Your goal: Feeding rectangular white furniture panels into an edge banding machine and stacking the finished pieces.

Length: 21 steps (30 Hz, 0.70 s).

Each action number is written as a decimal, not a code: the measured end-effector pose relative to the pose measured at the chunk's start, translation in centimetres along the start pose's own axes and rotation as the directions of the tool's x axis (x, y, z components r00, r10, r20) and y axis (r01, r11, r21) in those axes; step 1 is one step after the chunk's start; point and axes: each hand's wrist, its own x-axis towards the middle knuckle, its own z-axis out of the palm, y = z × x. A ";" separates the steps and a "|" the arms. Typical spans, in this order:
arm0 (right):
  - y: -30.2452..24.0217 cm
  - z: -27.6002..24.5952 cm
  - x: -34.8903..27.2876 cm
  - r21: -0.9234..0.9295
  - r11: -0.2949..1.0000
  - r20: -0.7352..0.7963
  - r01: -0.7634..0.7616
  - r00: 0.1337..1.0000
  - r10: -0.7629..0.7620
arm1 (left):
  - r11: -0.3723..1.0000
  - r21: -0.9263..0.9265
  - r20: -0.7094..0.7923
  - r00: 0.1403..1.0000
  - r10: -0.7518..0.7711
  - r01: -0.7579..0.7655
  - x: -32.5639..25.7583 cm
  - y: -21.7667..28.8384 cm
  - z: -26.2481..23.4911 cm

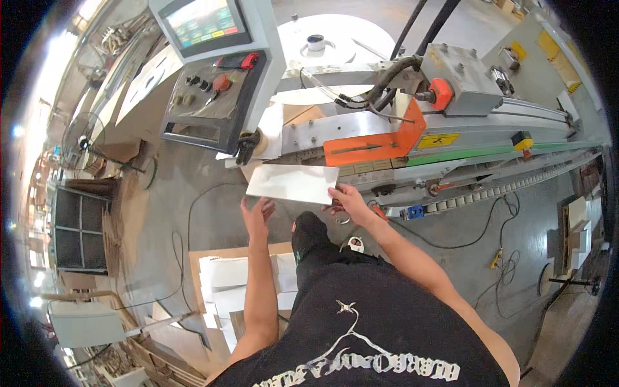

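A white rectangular panel (pixel 290 182) is held out in front of my body, before the orange guard of a large machine. My right hand (pixel 347 201) grips its right end, thumb on the top face and fingers at the lower corner. At the panel's lower left edge is my left hand (pixel 256 216), with its fingers apart. Whether those fingertips touch the panel's edge, I cannot tell.
The machine has an orange guard (pixel 371 143), a green strip and a cable chain (pixel 477 198). A control box with a screen (pixel 205 26) and knobs stands at the upper left. White panels (pixel 222 284) are stacked by my left leg. Cables (pixel 445 245) run over the floor.
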 end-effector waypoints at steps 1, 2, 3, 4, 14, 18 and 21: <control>-0.5 -0.3 0.1 -0.008 0.999 -0.058 -0.035 0.998 0.035 | 0.998 0.054 -0.040 0.999 0.022 -0.020 0.6 0.4 0.6; -0.7 -0.5 0.2 -0.010 1.000 -0.058 -0.023 0.998 0.022 | 0.993 0.108 -0.080 0.996 0.047 -0.038 1.0 0.8 1.1; -0.5 -1.1 0.4 0.054 0.999 -0.161 -0.001 0.987 0.010 | 0.993 0.109 -0.066 0.997 0.051 -0.043 1.7 1.0 1.4; 0.1 -1.8 0.6 0.116 0.993 -0.258 0.022 0.966 0.009 | 0.986 0.164 -0.052 0.999 0.005 0.004 2.2 1.0 1.3; 5.2 0.1 1.3 0.243 0.958 -0.297 0.153 0.952 -0.077 | 0.861 0.508 -0.073 0.997 0.012 0.026 5.5 -2.0 -1.9; 5.2 0.7 5.0 0.268 0.946 -0.425 0.181 0.904 -0.053 | 0.742 0.670 -0.066 0.993 0.101 -0.030 4.2 -2.2 0.2; 5.7 0.1 6.3 0.272 0.939 -0.477 0.211 0.877 -0.059 | 0.739 0.669 -0.020 0.992 0.122 -0.078 4.3 -2.3 1.0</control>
